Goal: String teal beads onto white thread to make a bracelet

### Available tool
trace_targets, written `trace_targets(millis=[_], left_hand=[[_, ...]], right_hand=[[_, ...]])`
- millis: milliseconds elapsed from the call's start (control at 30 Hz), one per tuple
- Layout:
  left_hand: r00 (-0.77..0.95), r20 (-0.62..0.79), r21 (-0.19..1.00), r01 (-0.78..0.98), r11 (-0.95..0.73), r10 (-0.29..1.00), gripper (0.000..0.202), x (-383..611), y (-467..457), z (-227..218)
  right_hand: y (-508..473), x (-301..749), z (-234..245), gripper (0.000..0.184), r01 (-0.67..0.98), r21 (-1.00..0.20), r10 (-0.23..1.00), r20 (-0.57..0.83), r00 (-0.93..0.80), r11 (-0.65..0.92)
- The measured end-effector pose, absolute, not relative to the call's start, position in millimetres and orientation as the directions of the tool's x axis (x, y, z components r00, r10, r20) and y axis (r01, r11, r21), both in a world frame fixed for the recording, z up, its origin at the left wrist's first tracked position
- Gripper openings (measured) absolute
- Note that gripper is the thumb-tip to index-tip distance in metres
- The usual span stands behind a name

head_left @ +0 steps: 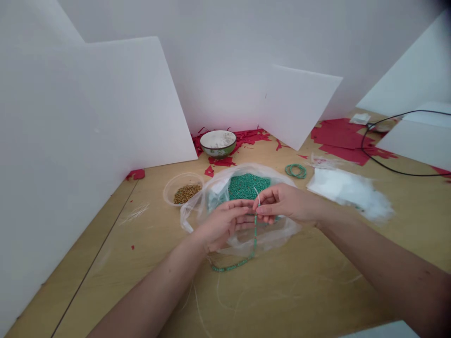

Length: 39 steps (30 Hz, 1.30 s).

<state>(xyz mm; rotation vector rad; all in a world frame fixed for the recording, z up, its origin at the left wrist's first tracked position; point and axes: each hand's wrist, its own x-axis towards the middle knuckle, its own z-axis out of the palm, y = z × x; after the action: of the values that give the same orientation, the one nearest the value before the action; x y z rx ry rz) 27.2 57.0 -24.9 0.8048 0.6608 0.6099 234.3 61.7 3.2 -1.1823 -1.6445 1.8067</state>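
Note:
My right hand (278, 204) pinches the upper end of a string of green beads (255, 234), and a short bare white tip sticks up above the fingers. From there the strand hangs down and curves left along the table toward my left wrist. My left hand (227, 220) is open, its fingers stretched toward the strand beside my right fingertips. Whether it touches the strand I cannot tell. Behind both hands lies a clear plastic bag (278, 239) with a heap of small green beads (248, 186) in it.
Left of the bag sits a clear plastic tub (169, 188) with gold-brown beads (187, 193). Farther back stand a bowl (218, 144) and red paper scraps (341, 138). Green bead rings (296, 171), white plastic bags (348, 192) and a black cable (380, 168) lie to the right. White boards (148, 103) stand behind.

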Motion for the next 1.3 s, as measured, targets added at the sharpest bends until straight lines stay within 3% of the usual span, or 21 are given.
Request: trace_targets(millis=[300, 733, 800, 933, 1100, 1300], left_hand=[[0.701, -0.283, 0.851, -0.131, 0.509, 0.655, 0.020, 27, 52, -28], [0.656, -0.297, 0.887, -0.081, 0.455, 0.694, 0.023, 29, 54, -27], [0.625, -0.273, 0.924, -0.041, 0.380, 0.732, 0.022, 25, 54, -24], [0.543, -0.112, 0.984, 0.175, 0.019, 0.832, 0.019, 3, 43, -10], [0.521, -0.146, 0.812, 0.548, -0.198, 0.841, 0.009, -45, 3, -6], [0.504, -0.093, 0.644, 0.688, -0.334, 0.859, 0.019, -69, -29, -32]], right_hand=[[65, 237, 1, 0.026, 0.215, -0.957, 0.772, -0.286, -0.567, -0.197], [65, 238, -1, 0.023, 0.227, -0.956, 0.788, -0.284, -0.546, -0.188], [64, 239, 0, 0.023, 0.237, -0.956, 0.791, -0.276, -0.545, -0.170], [59, 244, 2, 0.025, 0.278, -0.949, 0.812, -0.276, -0.515, -0.146], [49, 254, 4, 0.027, 0.342, -0.932, 0.827, -0.285, -0.484, -0.121], [40, 258, 8, 0.028, 0.391, -0.915, 0.825, -0.293, -0.484, -0.096]])
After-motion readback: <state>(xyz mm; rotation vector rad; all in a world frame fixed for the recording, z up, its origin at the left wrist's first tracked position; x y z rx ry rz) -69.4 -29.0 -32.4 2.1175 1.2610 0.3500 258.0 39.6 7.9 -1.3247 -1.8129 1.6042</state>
